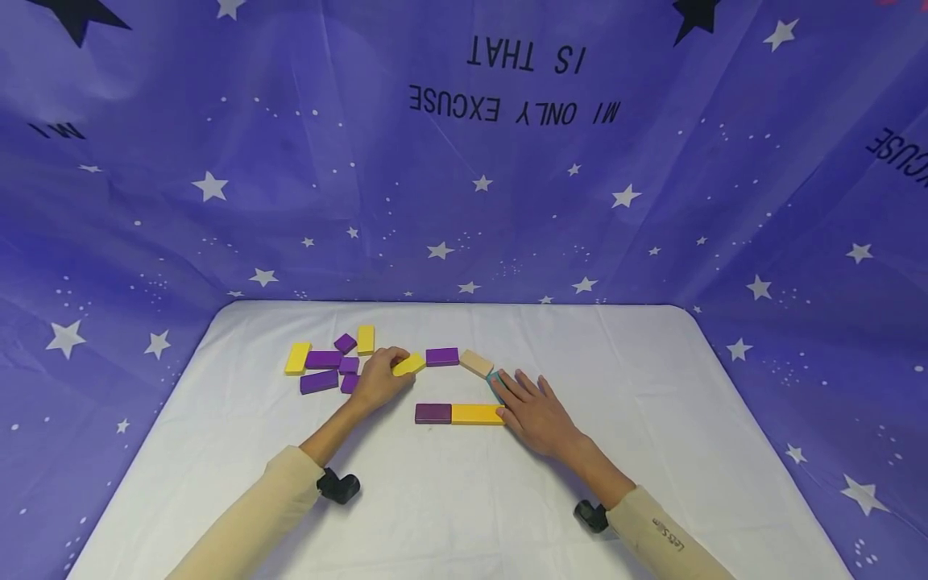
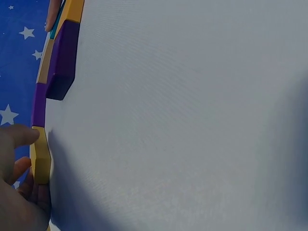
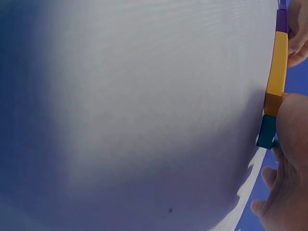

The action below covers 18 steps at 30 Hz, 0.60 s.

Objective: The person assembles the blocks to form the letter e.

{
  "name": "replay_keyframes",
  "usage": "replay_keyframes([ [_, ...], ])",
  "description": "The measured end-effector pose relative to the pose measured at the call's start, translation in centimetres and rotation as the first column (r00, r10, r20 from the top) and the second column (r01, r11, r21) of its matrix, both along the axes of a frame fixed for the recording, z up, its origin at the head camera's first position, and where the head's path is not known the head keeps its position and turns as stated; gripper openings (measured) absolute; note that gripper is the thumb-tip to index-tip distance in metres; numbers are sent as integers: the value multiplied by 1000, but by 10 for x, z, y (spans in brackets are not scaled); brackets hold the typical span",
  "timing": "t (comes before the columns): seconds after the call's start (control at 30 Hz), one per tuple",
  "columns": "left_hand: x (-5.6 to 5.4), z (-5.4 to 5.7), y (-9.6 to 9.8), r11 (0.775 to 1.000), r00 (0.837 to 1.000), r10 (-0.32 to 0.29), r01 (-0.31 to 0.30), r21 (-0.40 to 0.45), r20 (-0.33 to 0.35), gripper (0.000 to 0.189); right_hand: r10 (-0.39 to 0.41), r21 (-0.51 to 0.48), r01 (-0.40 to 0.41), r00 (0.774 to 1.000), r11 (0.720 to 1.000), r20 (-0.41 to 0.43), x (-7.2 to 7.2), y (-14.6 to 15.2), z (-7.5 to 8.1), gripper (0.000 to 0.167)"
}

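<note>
My left hand pinches a yellow block between thumb and fingers, its end against a purple block. From there the row bends through a beige block to a teal block partly under my right hand. That hand lies with fingers spread, its thumb touching a long orange block. A dark purple block joins the orange block's left end. In the right wrist view, a teal block shows at the orange block's other end, beside the palm.
Left of the left hand lie several loose blocks, among them a purple block, a yellow block and an upper yellow block. Everything rests on a white-covered table. A blue star-patterned cloth hangs behind and at the sides.
</note>
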State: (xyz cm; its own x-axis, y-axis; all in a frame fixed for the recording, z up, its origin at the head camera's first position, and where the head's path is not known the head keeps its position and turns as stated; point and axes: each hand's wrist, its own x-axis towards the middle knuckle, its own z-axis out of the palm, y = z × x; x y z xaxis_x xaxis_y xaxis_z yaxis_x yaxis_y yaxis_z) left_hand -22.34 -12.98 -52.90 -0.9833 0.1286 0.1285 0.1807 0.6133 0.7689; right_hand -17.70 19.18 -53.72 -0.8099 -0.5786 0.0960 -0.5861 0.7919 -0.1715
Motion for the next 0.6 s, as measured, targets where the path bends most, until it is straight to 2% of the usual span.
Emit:
replay_keyframes([
  [0.17,1,-1,-3,999,1000,7,-7,34,12,45,-4,24,4,1000,1000,22,2,-2,7,55],
  [0.3,6,2,-12,997,1000,-1,1,75,-2,47,-10,35,10,1000,999,17,1,-2,5,54],
  [0.43,12,6,-27,996,998,-7,12,91,-55,46,-4,19,4,1000,1000,7,1,-1,5,54],
  [0.6,23,12,-52,996,996,44,-38,85,-73,43,5,1,-5,1000,1000,-6,2,-1,5,54],
])
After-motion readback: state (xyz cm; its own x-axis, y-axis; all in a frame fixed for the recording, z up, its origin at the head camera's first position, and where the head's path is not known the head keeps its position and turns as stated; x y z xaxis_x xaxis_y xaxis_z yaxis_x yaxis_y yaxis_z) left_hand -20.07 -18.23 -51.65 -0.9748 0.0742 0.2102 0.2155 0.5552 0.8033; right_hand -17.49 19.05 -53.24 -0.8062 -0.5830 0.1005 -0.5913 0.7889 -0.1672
